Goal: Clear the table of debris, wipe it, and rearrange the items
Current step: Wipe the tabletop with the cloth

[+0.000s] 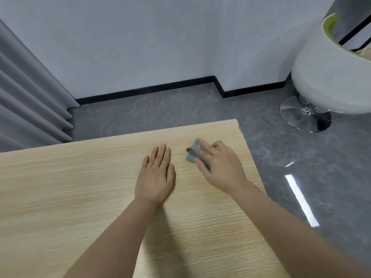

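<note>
Cloth [193, 151], blurred, apparently grey-green, under right hand [218, 163].

right hand [219, 163] flat on cloth [193, 152] | left hand [155, 175] flat on table [60, 187]

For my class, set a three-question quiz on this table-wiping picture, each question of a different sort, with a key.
1. True or false: the left hand lies flat with straight fingers on the wooden table.
2. What lies under the right hand?
A. a sponge
B. a blue-green cloth
C. a cup
3. Fill in: the white swivel chair stands on the floor to the table's ______ .

Key:
1. True
2. B
3. right
</note>
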A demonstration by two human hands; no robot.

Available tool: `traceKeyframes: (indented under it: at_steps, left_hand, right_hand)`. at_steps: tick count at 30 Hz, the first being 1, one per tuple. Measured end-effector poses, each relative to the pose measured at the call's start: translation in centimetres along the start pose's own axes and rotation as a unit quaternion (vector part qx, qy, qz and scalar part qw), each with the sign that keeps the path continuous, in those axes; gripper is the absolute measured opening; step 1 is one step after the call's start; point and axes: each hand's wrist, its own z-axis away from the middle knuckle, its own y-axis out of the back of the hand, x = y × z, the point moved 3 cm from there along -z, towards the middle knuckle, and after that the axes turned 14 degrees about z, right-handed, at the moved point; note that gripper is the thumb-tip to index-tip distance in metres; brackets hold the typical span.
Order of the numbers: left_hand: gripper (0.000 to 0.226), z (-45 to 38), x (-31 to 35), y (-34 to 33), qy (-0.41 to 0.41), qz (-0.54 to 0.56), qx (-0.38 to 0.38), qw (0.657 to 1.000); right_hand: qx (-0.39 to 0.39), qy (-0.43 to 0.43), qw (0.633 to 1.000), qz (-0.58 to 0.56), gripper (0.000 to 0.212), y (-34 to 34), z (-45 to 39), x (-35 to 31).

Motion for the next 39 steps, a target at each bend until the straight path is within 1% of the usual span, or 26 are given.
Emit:
traceKeyframes:
  at_steps: [3,5,6,7,8,10,11,13,15,16,17,18,20,22,23,24,25,27,29,31,32,33,35,37,38,39]
  left_hand:
    - [0.069,0.0,0.0,0.0,-0.001,0.002,0.005,1.000]
    - [0.069,0.0,0.0,0.0,-0.001,0.004,0.006,1.000]
    - [0.070,0.0,0.0,0.0,-0.002,0.003,0.007,1.000]
    - [0.070,0.0,0.0,0.1,-0.003,0.002,0.006,1.000]
    - [0.070,0.0,0.0,0.1,-0.003,0.000,0.006,1.000]
    - [0.069,0.1,0.0,0.1,-0.002,-0.001,0.005,1.000]
    - [0.069,0.1,0.1,0.1,-0.002,-0.001,0.005,1.000]
    - [0.068,0.1,0.2,0.1,-0.001,-0.001,0.005,1.000]
    - [0.068,0.1,0.2,0.2,0.000,-0.001,0.004,1.000]
    - [0.068,0.2,0.3,0.2,0.000,0.000,0.005,1.000]
    - [0.069,0.2,0.3,0.2,0.001,0.001,0.005,1.000]
    - [0.069,0.2,0.3,0.3,0.001,0.001,0.004,1.000]
    - [0.070,0.2,0.4,0.3,0.001,0.001,0.003,1.000]
    - [0.071,0.1,0.4,0.3,0.000,0.001,0.005,1.000]
    - [0.071,0.1,0.4,0.3,0.000,0.002,0.005,1.000]
    - [0.070,0.1,0.4,0.3,0.001,0.004,0.004,1.000]
    - [0.070,0.1,0.3,0.3,0.003,0.006,0.003,1.000]
    - [0.069,0.1,0.4,0.3,0.003,0.009,0.003,1.000]
    - [0.069,0.1,0.3,0.3,0.003,0.009,0.004,1.000]
    - [0.069,0.1,0.3,0.3,0.003,0.008,0.005,1.000]
    - [0.069,0.1,0.3,0.3,0.003,0.008,0.006,1.000]
    - [0.069,0.1,0.4,0.3,0.003,0.008,0.006,1.000]
    - [0.070,0.1,0.4,0.3,0.003,0.006,0.007,1.000]
    - [0.069,0.1,0.3,0.3,0.001,0.009,0.011,1.000]
    - [0.067,0.1,0.3,0.3,0.002,0.013,0.011,1.000]
    - [0.065,0.1,0.3,0.3,0.004,0.016,0.011,1.000]
  right_hand:
    - [-0.054,0.106,0.993,-0.005,0.049,-0.6,0.0,-1.1]
    - [-0.083,0.134,0.987,0.001,0.051,-1.0,-0.6,-0.8]
    - [-0.092,0.130,0.987,0.006,0.052,-1.2,-1.0,-0.3]
    - [-0.095,0.107,0.990,0.012,0.053,-1.2,-1.5,0.5]
    - [-0.094,0.063,0.993,0.017,0.053,-1.3,-2.0,1.8]
    - [-0.098,-0.065,0.993,0.029,0.052,-1.5,-2.9,4.8]
    - [-0.113,-0.127,0.985,0.030,0.052,-1.8,-3.1,6.1]
    - [-0.144,-0.219,0.965,0.022,0.052,-2.2,-3.4,7.1]
    - [-0.143,-0.274,0.950,0.038,0.053,-2.1,-3.8,6.1]
    - [-0.136,-0.276,0.950,0.052,0.053,-1.9,-4.0,4.9]
    - [-0.126,-0.254,0.957,0.059,0.054,-1.7,-4.3,3.5]
    - [-0.111,-0.208,0.970,0.054,0.054,-1.6,-4.6,1.7]
    - [-0.096,-0.080,0.992,0.023,0.054,-1.5,-4.6,-1.8]
    - [-0.106,0.016,0.994,-0.002,0.053,-1.3,-4.9,-2.0]
    - [-0.103,0.029,0.994,0.000,0.052,-1.3,-5.2,-0.8]
    - [-0.090,0.012,0.996,0.013,0.050,-1.4,-5.4,0.9]
    - [-0.083,-0.031,0.996,0.033,0.048,-1.5,-5.5,2.9]
    - [-0.104,-0.158,0.981,0.037,0.050,-1.9,-5.1,6.5]
    - [-0.140,-0.251,0.957,0.027,0.052,-2.3,-4.7,7.0]
    - [-0.142,-0.281,0.948,0.049,0.052,-2.3,-4.9,4.9]
    - [-0.132,-0.268,0.953,0.054,0.052,-2.1,-5.3,3.3]
    - [-0.118,-0.233,0.964,0.047,0.052,-1.9,-5.6,1.4]
    - [-0.093,-0.116,0.989,0.012,0.051,-1.5,-5.8,-2.8]
    - [-0.106,-0.016,0.994,-0.009,0.051,-1.3,-5.5,-4.4]
    - [-0.109,-0.004,0.994,-0.008,0.051,-1.4,-5.4,-3.5]
    - [-0.107,-0.020,0.994,0.001,0.051,-1.6,-5.2,-1.9]
